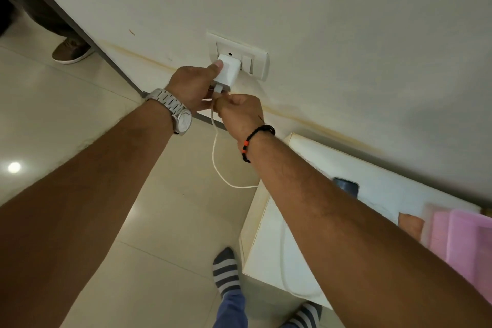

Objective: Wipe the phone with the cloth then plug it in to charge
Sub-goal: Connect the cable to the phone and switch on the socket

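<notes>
The dark rectangular phone [346, 186] is mostly hidden behind the right forearm, lying on the cream-white tabletop [269, 242] near the wall, and the pink plastic tray [463, 237] is cut off at the frame edge so its contents can't be made out. Left hand [190, 86] grips the white square charger block [226, 69] sitting at the white wall socket plate [257, 61], thumb on top, while the right hand [239, 110] is closed pinching the thin white cable [214, 152] right under the block, cable end hidden in the fingers

At lower right we see a white table [269, 247] bearing the phone [347, 186], cable [286, 269] and pink cloth [463, 237].
</notes>
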